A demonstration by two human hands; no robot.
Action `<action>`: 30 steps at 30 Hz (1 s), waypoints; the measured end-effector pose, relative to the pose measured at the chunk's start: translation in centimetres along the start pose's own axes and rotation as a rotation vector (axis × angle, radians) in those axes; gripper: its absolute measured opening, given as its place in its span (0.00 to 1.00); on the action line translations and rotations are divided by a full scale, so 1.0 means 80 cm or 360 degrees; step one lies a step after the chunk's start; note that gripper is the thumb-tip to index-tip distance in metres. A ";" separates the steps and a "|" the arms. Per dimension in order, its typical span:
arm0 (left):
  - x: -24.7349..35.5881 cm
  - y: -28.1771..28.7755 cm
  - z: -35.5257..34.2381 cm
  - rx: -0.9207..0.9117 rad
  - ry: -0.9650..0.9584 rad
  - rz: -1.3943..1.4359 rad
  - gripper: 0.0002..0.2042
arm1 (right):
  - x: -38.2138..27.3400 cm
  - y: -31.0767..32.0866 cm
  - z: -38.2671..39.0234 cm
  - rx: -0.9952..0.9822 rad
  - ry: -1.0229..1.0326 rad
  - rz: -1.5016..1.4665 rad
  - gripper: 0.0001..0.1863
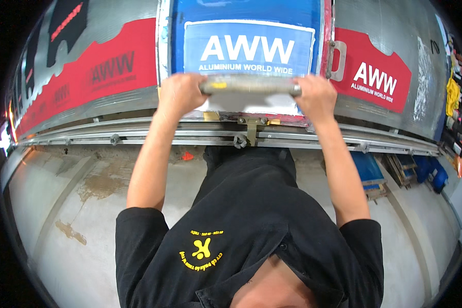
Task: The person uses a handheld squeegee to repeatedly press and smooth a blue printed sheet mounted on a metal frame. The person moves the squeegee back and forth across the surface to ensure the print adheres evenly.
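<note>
Both my hands grip a long squeegee (251, 84) with a worn grey handle, held level across a blue printing screen (327, 31). My left hand (182, 92) is closed around its left end, and my right hand (315, 97) around its right end. Below the handle, white ink (251, 104) covers the near end of the screen. White lettering shows within a pale-edged panel of the mesh beyond the squeegee. The squeegee's lower edge is hidden under the handle. A metal clamp bracket (250, 131) sits at the screen's near edge.
Red cut fabric pieces lie on the grey table, one with white print (395, 66) at right and a darker-printed one (123, 41) at left. A metal rail with knobs (190, 134) runs along the near edge. Blue screens (367, 167) stand on the floor at right.
</note>
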State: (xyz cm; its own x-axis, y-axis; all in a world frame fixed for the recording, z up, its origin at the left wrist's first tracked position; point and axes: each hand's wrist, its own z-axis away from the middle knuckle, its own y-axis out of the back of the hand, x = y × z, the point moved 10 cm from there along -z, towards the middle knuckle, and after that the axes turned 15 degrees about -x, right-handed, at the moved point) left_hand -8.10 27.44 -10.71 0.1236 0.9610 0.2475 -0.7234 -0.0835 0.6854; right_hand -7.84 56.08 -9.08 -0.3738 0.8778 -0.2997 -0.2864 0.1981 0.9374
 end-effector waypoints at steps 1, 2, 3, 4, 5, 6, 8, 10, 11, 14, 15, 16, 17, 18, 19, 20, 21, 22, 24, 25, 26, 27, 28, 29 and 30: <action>0.003 -0.009 0.017 0.0158 -0.0085 0.0029 0.18 | -0.012 0.003 0.013 0.0069 0.0044 -0.0017 0.10; 0.016 -0.001 0.034 0.0307 -0.0192 0.0063 0.18 | -0.019 0.009 0.024 0.0127 0.0072 -0.0023 0.10; 0.018 -0.002 0.037 0.0258 -0.0165 0.0055 0.18 | -0.019 0.010 0.025 0.0059 0.0074 -0.0037 0.10; 0.019 0.001 0.036 0.0182 -0.0132 0.0003 0.18 | -0.017 0.013 0.020 -0.0011 0.0073 -0.0051 0.10; 0.023 0.011 0.032 0.0107 -0.0098 -0.0049 0.19 | -0.015 0.017 0.016 -0.0079 0.0070 -0.0063 0.11; 0.024 0.007 0.030 0.0013 -0.0061 -0.0084 0.21 | -0.012 0.022 0.017 -0.0118 0.0057 -0.0089 0.12; 0.032 0.017 0.036 0.0158 -0.0125 -0.0035 0.24 | -0.006 0.031 0.014 -0.0199 0.0029 -0.0137 0.14; 0.031 0.001 0.023 0.0093 -0.0170 -0.0093 0.28 | 0.002 0.008 0.012 -0.0469 -0.0046 -0.0150 0.24; 0.029 -0.003 0.016 0.0035 -0.0131 -0.0110 0.30 | 0.004 -0.006 0.009 -0.0594 -0.0067 -0.0123 0.26; 0.012 -0.020 -0.012 -0.0053 -0.0099 -0.0095 0.39 | 0.019 -0.040 -0.008 -0.0950 -0.0211 -0.0190 0.39; 0.010 -0.020 -0.021 -0.0136 -0.0091 -0.0038 0.40 | 0.025 -0.048 -0.015 -0.0961 -0.0208 -0.0248 0.40; 0.008 -0.019 -0.030 -0.0218 -0.0084 0.0018 0.41 | 0.030 -0.053 -0.022 -0.0969 -0.0205 -0.0305 0.42; 0.001 -0.026 -0.042 -0.0361 -0.0118 0.0114 0.42 | 0.037 -0.073 -0.027 -0.1264 -0.0306 -0.0383 0.45; 0.007 -0.023 -0.047 -0.0450 -0.0155 0.0112 0.42 | 0.045 -0.078 -0.033 -0.1228 -0.0260 -0.0424 0.45; 0.015 -0.017 -0.053 -0.0538 -0.0192 0.0107 0.42 | 0.058 -0.091 -0.030 -0.1191 -0.0213 -0.0464 0.46; 0.017 -0.012 -0.062 -0.0617 -0.0227 0.0109 0.43 | 0.053 -0.080 -0.042 -0.1153 -0.0159 -0.0493 0.46; 0.019 0.000 -0.059 -0.0578 -0.0322 0.0150 0.42 | 0.053 -0.068 -0.041 -0.1117 -0.0179 -0.0279 0.40; 0.015 0.016 -0.065 -0.0534 -0.0350 0.0183 0.42 | 0.064 -0.054 -0.053 -0.1147 -0.0264 -0.0490 0.37; 0.007 0.037 -0.066 -0.0477 -0.0398 0.0279 0.42 | 0.080 -0.025 -0.060 -0.1237 -0.0435 -0.0919 0.34; 0.005 0.054 -0.068 -0.0370 -0.0385 0.0124 0.41 | 0.104 0.002 -0.071 -0.0667 -0.0322 -0.1153 0.32; 0.005 0.069 -0.080 -0.0281 -0.0378 0.0077 0.41 | 0.138 0.029 -0.060 -0.0073 -0.0220 -0.1350 0.31; 0.001 0.082 -0.090 -0.0192 -0.0350 0.0034 0.42 | 0.172 0.026 -0.052 0.0025 -0.0499 -0.1291 0.31; -0.003 0.098 -0.095 -0.0101 -0.0311 -0.0007 0.42 | 0.201 0.027 -0.046 0.0120 -0.0765 -0.1228 0.31; 0.003 0.119 -0.095 -0.0032 -0.0321 -0.0091 0.38 | 0.226 0.028 -0.035 0.0223 -0.1038 -0.1151 0.31; 0.005 0.131 -0.099 0.0066 -0.0359 -0.0125 0.36 | 0.237 0.022 -0.034 0.0227 -0.1114 -0.1197 0.30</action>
State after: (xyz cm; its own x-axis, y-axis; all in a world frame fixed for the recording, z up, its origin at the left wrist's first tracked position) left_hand -21.05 29.07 -8.86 0.3306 0.8820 0.3359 -0.6775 -0.0260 0.7351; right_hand -17.80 71.87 -13.56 0.4676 0.5539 -0.6888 -0.1096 0.8096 0.5767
